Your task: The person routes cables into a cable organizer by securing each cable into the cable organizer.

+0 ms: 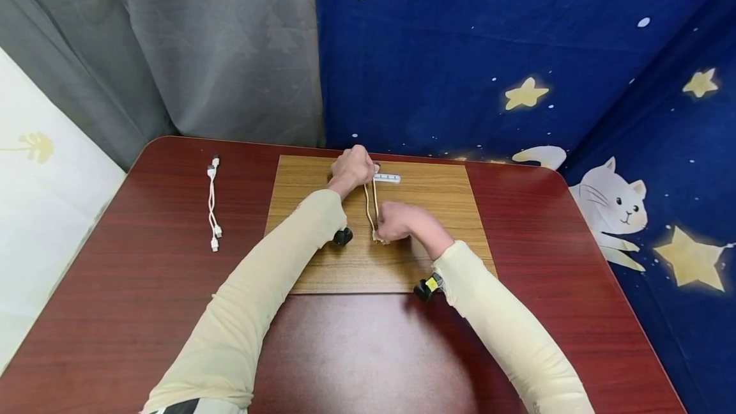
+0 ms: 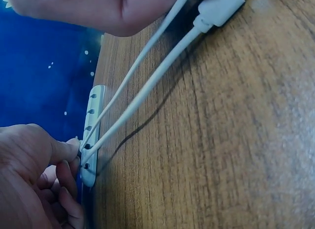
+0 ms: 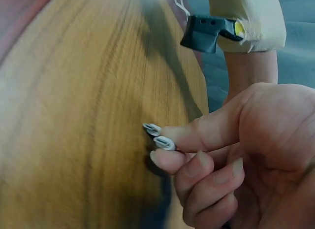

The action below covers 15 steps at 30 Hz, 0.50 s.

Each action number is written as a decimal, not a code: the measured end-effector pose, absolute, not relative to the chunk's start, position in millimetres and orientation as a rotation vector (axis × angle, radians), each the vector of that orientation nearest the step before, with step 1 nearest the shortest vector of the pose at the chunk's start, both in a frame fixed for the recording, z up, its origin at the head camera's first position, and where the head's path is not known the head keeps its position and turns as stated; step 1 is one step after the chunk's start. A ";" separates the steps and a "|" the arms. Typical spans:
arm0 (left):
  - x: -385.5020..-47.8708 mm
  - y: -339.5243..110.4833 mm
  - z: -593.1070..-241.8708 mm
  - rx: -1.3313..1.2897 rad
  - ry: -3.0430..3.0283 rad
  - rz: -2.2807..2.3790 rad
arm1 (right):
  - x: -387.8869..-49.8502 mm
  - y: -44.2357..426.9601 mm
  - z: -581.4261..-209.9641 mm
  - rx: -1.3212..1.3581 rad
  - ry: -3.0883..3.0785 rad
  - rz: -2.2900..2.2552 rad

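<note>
A pale cable clip strip (image 1: 388,178) with a row of slots lies near the far edge of the wooden board. My left hand (image 1: 353,166) pinches the far end of white charging cables (image 2: 142,93) right at the strip; its fingertips (image 2: 71,149) partly hide that end. Two cable strands run from there toward me, over the strip's lower slots in the left wrist view. Between thumb and forefinger, my right hand (image 1: 399,221) pinches the near ends, where two white plugs (image 3: 165,143) stick out side by side with their openings showing.
The wood-grain board (image 1: 328,273) lies on a dark red table (image 1: 144,312). Another white charging cable (image 1: 212,203) with plugs at both ends lies to the left. Grey and blue curtains (image 1: 437,50) hang behind the table's far edge.
</note>
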<state>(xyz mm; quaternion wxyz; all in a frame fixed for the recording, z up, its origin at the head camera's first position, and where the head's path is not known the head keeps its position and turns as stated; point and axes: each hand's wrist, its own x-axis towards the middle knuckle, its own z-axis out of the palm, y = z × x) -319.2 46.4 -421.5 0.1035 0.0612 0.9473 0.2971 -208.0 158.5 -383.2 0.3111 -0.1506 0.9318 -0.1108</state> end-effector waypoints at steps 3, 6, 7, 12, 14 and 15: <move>-318.4 47.2 -422.4 0.186 2.792 0.871 | -212.8 157.1 -382.7 -0.398 2.421 -0.209; -317.8 47.6 -423.3 0.192 2.794 0.873 | -214.4 157.0 -384.3 -0.410 2.404 -0.230; -317.9 47.6 -423.5 0.195 2.793 0.875 | -213.8 157.3 -384.6 -0.411 2.406 -0.256; -319.7 46.0 -423.9 0.192 2.789 0.903 | -207.1 160.9 -387.8 -0.442 2.445 -0.422; -319.9 45.2 -423.5 0.196 2.791 0.911 | -203.9 163.0 -389.8 -0.441 2.464 -0.478; -320.0 44.7 -423.3 0.197 2.791 0.911 | -202.4 164.3 -390.9 -0.438 2.475 -0.500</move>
